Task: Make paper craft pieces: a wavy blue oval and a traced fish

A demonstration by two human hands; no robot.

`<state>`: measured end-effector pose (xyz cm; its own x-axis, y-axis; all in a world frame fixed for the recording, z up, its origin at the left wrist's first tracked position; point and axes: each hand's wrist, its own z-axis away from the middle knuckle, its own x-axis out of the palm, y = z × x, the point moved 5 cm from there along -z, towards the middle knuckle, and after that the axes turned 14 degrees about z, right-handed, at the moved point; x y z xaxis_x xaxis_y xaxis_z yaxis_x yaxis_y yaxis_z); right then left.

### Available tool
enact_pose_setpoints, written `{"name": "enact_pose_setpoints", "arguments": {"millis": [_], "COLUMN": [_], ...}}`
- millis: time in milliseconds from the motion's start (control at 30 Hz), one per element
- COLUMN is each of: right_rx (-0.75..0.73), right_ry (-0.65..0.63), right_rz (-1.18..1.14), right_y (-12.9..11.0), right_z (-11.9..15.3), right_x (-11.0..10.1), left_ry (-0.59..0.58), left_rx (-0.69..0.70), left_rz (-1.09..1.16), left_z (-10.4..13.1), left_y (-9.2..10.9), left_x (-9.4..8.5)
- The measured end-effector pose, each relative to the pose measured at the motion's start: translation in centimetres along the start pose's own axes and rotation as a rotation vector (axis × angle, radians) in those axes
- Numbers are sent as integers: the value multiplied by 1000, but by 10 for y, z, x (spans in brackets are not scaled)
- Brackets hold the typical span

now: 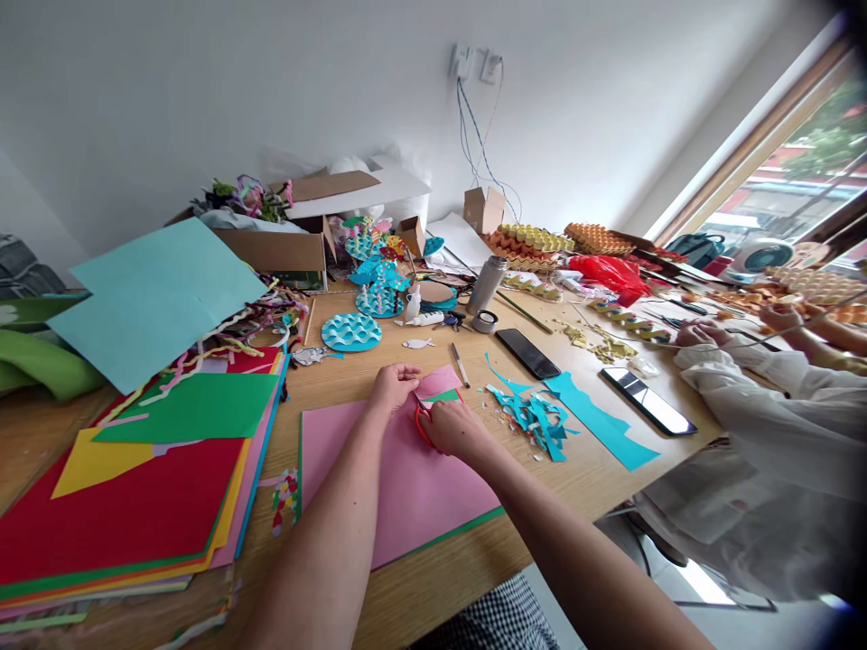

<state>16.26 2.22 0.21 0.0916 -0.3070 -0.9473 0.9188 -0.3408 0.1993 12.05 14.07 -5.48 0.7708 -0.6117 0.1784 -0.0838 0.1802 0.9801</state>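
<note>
My right hand (pixel 455 428) grips a pair of red-handled scissors (pixel 423 430), whose blades are mostly hidden at the far edge of a pink paper sheet (pixel 426 506). Just left of the scissors, my left hand (pixel 394 386) pinches the paper near that cut edge. A partly cut pink flap (pixel 442 381) lifts beyond the scissors, and green paper (pixel 443 395) shows under it. More green peeks out along the sheet's near edge. Beyond my hands lie a small paper fish (pixel 418 343) and a pen (pixel 460 366).
Blue paper scraps (pixel 535 417) and two phones (pixel 528 353) lie to the right, with a grey bottle (pixel 487 285) behind. Stacked coloured paper (pixel 135 506) fills the left. A blue wavy disc (pixel 351 333) sits ahead. Another person's white sleeve (pixel 738 379) reaches in from the right.
</note>
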Motion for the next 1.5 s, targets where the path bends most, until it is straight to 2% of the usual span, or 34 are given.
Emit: {"name": "enact_pose_setpoints", "arguments": {"millis": [267, 900, 1500], "right_rx": [-50, -22, -43], "right_ry": [16, 10, 16], "right_rz": [20, -23, -44], "right_y": [-3, -3, -2], "right_z": [1, -3, -5], "right_x": [0, -6, -4], "left_ry": [-2, 50, 81], "left_rx": [-6, -80, -49], "left_rz": [18, 48, 59], "left_z": [0, 6, 3], "left_y": [0, 9, 8], "left_x": [1, 1, -5]}}
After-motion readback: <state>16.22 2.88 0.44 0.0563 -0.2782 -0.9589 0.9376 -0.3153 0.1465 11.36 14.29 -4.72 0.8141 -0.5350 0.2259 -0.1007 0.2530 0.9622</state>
